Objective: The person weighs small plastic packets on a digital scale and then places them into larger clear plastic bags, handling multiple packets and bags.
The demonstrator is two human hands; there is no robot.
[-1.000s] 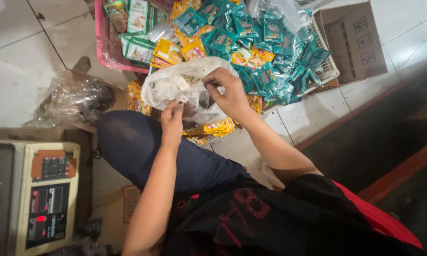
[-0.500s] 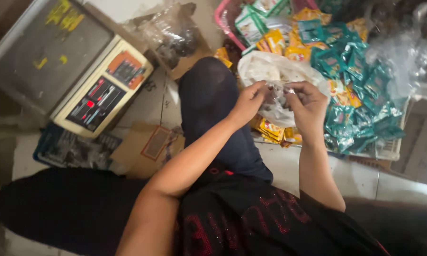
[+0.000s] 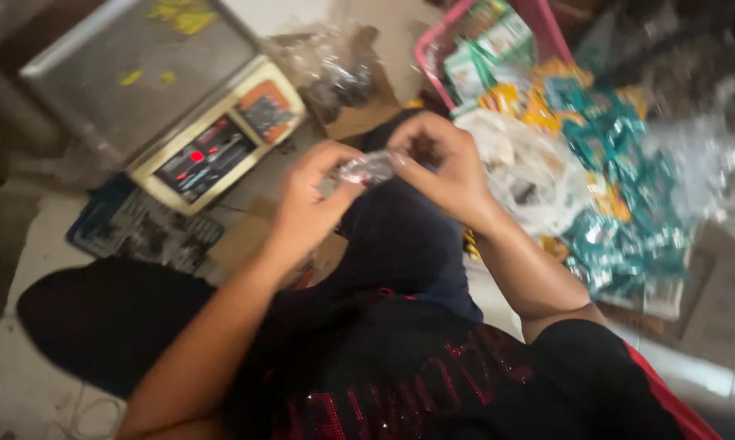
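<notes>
While the scale sits on the floor at the left, the left hand and the right hand meet above the raised knee, fingers pinched shut on a small clear plastic bag between them. Teal and yellow packets are heaped at the right.

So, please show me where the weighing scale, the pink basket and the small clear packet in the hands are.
weighing scale (image 3: 139,90), head view, on its steel platform.
pink basket (image 3: 427,50), head view, on its left rim.
small clear packet (image 3: 367,168), head view, on its crinkled middle between both hands.
</notes>
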